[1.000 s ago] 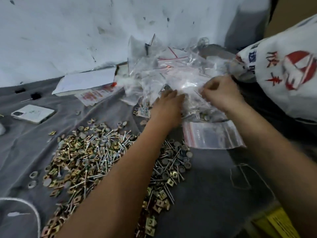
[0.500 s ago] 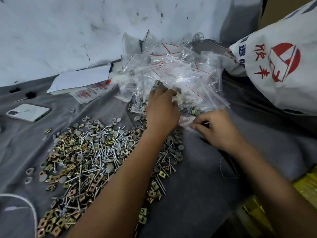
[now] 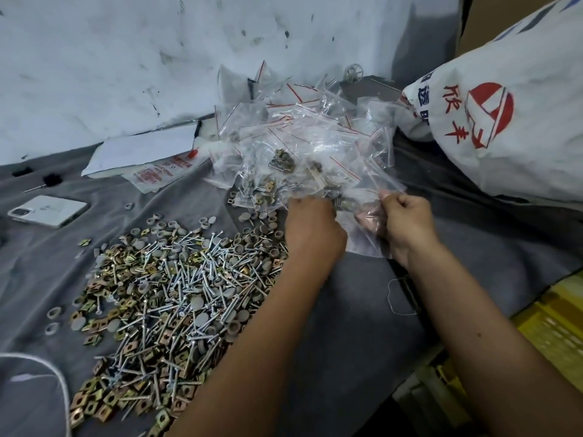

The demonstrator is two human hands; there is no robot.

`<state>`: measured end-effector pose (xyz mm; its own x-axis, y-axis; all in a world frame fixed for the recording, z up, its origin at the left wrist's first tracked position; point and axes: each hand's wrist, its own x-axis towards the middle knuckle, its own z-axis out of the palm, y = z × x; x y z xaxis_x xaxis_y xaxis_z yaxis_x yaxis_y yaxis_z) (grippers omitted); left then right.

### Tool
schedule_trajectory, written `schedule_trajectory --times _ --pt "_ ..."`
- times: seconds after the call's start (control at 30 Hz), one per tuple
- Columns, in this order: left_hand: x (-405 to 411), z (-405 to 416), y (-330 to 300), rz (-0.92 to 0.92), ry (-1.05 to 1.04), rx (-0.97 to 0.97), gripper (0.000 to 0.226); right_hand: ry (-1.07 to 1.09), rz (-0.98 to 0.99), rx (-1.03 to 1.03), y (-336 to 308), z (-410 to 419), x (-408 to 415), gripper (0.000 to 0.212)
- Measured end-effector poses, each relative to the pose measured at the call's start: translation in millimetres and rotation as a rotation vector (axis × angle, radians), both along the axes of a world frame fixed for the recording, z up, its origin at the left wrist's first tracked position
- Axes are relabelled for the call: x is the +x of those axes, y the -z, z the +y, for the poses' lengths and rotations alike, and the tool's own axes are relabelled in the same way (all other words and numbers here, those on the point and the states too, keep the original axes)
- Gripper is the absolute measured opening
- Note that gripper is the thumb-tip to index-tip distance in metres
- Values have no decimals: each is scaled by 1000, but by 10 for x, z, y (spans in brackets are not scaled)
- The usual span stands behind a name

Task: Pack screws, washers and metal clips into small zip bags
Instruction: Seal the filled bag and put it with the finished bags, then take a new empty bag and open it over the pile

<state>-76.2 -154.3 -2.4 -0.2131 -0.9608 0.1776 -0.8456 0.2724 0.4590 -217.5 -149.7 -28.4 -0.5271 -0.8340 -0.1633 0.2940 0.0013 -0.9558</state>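
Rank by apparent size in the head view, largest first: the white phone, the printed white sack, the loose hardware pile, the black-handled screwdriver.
1. Hardware pile
2. Printed white sack, cut off by the frame and farther away, so its ranking against the pile is unsure
3. White phone
4. Black-handled screwdriver

Bare cloth [image 3: 356,310] btwn forearms open; hardware pile [image 3: 164,288] left, bag heap [image 3: 309,146] ahead, sack [image 3: 511,121] right.

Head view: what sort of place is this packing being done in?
Probably an informal home or small-workshop packing spot, not a factory line. The loose heap of silver screws, grey washers and brass-coloured clips lies on a grey cloth against a scuffed white wall, beside a white printed woven sack.
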Motion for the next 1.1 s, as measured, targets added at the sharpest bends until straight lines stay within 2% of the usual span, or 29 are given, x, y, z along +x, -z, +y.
schedule_trajectory --times 0.17,0.23,0.33,0.43,0.5,0.63,0.73,0.77,0.8,0.93,0.97,1.0,1.03,1.1 --pt "-420 255 94 -182 181 19 27 68 -4 34 -59 52 -55 24" --pt "-494 310 131 -194 179 32 35 59 33 41 -119 98 -148 13" --pt "-572 393 197 -217 169 25 47 23 104 16 -271 188 -274 23" --pt "-701 501 272 -243 161 11 53 129 239 -25 -465 269 -356 23" --pt "-760 571 318 -268 139 -2 58 203 238 -117 -628 322 -377 21" --pt "-739 556 374 -193 140 -1 62 166 227 -316 -933 357 -255 18" --pt "-671 456 277 -94 186 131 53 63 218 -391 -1023 331 -77 16" --pt "-645 433 227 42 197 190 43 41 180 -399 -1034 324 -30 15" --pt "-602 425 164 272 170 265 34 18 132 -402 -1042 323 20 14" --pt "-333 397 -178 1596 -2 727 20 -90 -120 -437 -1020 306 181 7" --pt "-221 372 -243 1826 1 776 20 -124 -166 -440 -1003 296 242 5" --pt "-102 346 -310 1940 12 749 22 -159 -190 -429 -989 290 296 4" --pt "27 333 -370 1971 14 670 25 -196 -187 -409 -976 290 341 4" --pt "351 324 -481 1930 -33 470 26 -286 -105 -352 -949 272 449 8"
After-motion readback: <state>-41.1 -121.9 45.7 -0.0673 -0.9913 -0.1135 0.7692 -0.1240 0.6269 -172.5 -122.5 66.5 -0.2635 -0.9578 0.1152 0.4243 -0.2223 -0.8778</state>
